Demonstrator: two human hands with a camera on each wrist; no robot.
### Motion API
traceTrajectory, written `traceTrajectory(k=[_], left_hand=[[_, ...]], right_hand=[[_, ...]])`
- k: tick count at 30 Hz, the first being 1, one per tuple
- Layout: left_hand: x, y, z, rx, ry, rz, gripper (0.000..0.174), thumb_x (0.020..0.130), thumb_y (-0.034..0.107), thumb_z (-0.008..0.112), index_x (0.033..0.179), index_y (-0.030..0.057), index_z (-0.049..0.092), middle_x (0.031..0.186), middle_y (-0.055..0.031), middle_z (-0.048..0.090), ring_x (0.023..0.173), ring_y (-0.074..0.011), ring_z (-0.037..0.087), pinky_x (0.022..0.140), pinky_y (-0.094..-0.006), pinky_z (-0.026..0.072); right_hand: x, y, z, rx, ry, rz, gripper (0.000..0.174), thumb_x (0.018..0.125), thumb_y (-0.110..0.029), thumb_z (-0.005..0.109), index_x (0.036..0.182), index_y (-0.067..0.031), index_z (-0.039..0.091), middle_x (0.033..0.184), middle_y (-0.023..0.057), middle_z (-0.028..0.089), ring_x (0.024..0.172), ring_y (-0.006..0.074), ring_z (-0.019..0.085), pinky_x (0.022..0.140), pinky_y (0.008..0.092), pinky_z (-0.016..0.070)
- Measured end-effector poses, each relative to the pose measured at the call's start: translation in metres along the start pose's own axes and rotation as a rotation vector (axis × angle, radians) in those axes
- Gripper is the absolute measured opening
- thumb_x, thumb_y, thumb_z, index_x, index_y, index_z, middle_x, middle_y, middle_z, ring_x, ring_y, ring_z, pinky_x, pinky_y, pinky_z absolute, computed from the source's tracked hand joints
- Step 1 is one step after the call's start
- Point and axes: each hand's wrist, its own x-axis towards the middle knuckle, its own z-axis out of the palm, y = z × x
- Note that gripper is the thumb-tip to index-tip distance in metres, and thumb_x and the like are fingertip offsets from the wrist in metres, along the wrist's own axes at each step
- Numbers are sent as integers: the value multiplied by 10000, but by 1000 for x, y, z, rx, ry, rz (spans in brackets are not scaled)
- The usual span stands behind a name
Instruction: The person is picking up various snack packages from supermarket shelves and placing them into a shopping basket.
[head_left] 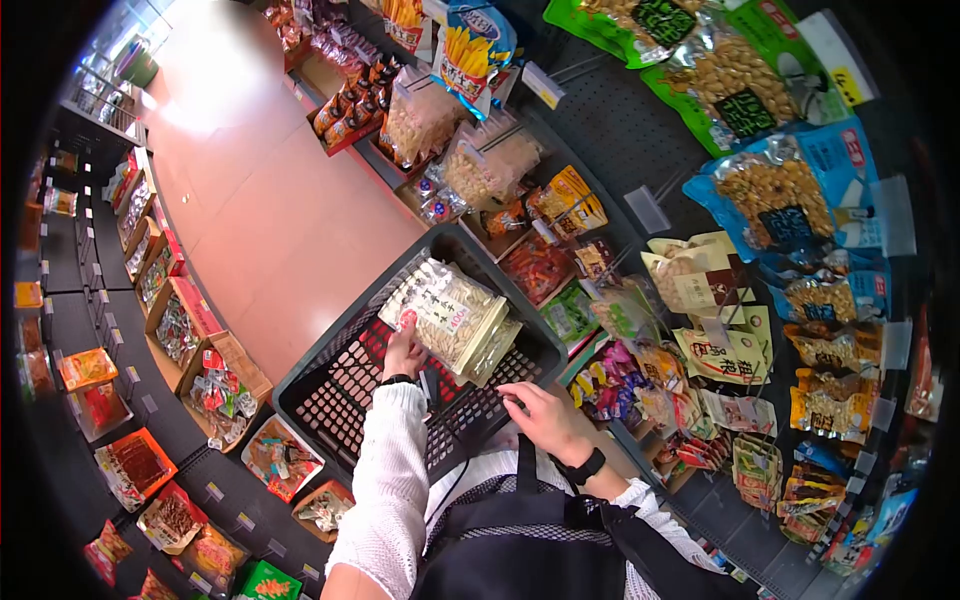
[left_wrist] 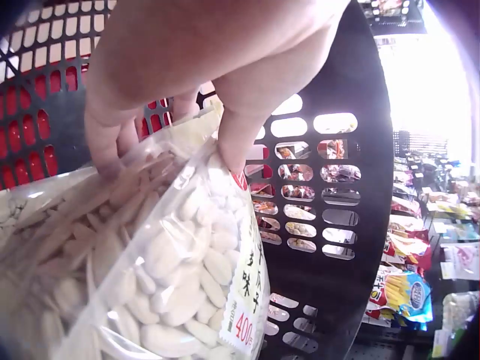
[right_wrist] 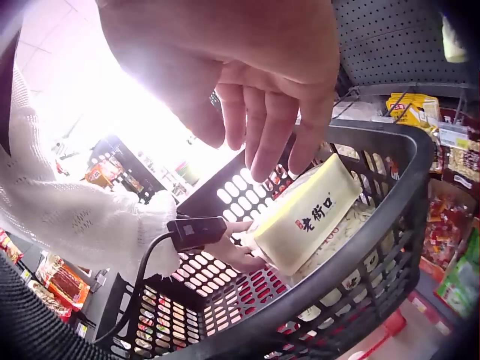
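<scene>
A dark shopping basket (head_left: 300,360) holds a clear bag of pale seeds (head_left: 440,310) with a white label, and another similar bag (head_left: 495,355) lies against it. My left hand (head_left: 403,352) pinches the edge of the labelled bag; in the left wrist view the thumb and fingers (left_wrist: 112,142) grip the top of the plastic. The bag's yellow-edged end (right_wrist: 307,217) faces up in the right wrist view. My right hand (head_left: 545,418) is held over the near right rim of the basket, fingers loosely bent, holding nothing.
Shelves of hanging snack bags (head_left: 745,95) stand on the right, with boxes of small packets (head_left: 535,265) beside the basket. On the left are more snack trays (head_left: 285,455). A pink-toned floor aisle (head_left: 290,210) runs between them.
</scene>
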Motion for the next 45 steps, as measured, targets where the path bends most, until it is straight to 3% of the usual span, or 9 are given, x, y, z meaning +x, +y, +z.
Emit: traceTrajectory(k=[10, 20, 26, 28, 30, 36, 38, 43, 45], left_hand=[[35, -17, -23, -1, -223, 105, 124, 827, 166, 607, 738, 176, 520, 565, 74, 402, 441, -61, 311, 486, -232, 324], [76, -12, -29, 383, -337, 410, 181, 903, 270, 496, 928, 106, 570, 783, -9, 556, 643, -149, 508, 541, -284, 402], [10, 9, 1, 611, -305, 321, 684, 835, 465, 548, 1384, 158, 279, 1427, -91, 296, 1233, -249, 375, 942, -415, 321], [0, 14, 10, 411, -230, 184, 410, 830, 520, 540, 1102, 214, 536, 690, -36, 517, 548, -150, 470, 483, -300, 369], [-20, 3, 21, 362, -268, 266, 514, 841, 516, 535, 526, 212, 265, 390, 56, 133, 332, -111, 183, 359, -282, 217], [-3, 17, 16, 489, -338, 323, 444, 765, 418, 651, 1044, 119, 480, 652, -36, 488, 482, -174, 452, 562, -374, 493], [-63, 2, 36, 457, -307, 298, 577, 796, 397, 612, 1246, 88, 425, 1272, -169, 447, 990, -369, 550, 793, -457, 485], [-11, -7, 11, 108, -398, 265, 497, 817, 243, 612, 1226, 14, 447, 1188, -167, 516, 1078, -358, 508, 885, -536, 413], [-87, -22, 48, 472, -9, 824, 405, 758, 86, 665, 1113, -20, 500, 1095, -162, 562, 958, -305, 578, 802, -448, 485]], right_hand=[[-48, 16, -26, -90, 38, -49, 192, 849, -152, 530, 1027, -88, 562, 963, 101, 598, 845, 301, 593, 714, 377, 485], [-113, 52, -60, -36, 200, 38, 208, 849, -157, 521, 1045, -96, 557, 964, 104, 596, 862, 295, 589, 718, 378, 483], [-142, 74, -77, 23, 255, 113, 230, 848, -155, 521, 1061, -72, 552, 960, 117, 590, 861, 289, 588, 742, 368, 475], [-148, 77, -83, 38, 293, 113, 228, 849, -155, 521, 1057, -69, 553, 958, 114, 590, 860, 284, 590, 743, 366, 475], [-154, 80, -89, 52, 333, 111, 225, 849, -155, 521, 1054, -66, 555, 956, 112, 591, 860, 279, 591, 744, 365, 475], [-177, 83, -108, 68, 394, 99, 223, 853, -173, 514, 1041, -63, 558, 981, 107, 597, 879, 298, 584, 746, 375, 475], [-183, 85, -109, 42, 421, 63, 229, 867, -168, 523, 1059, -46, 556, 966, 104, 599, 849, 261, 595, 734, 341, 478], [-192, 79, -111, 9, 409, 34, 227, 862, -187, 518, 1039, -54, 568, 966, 113, 612, 866, 281, 597, 744, 361, 479], [-194, 77, -110, 17, 380, 25, 227, 862, -189, 515, 1036, -55, 569, 963, 114, 614, 870, 283, 596, 747, 361, 478]])
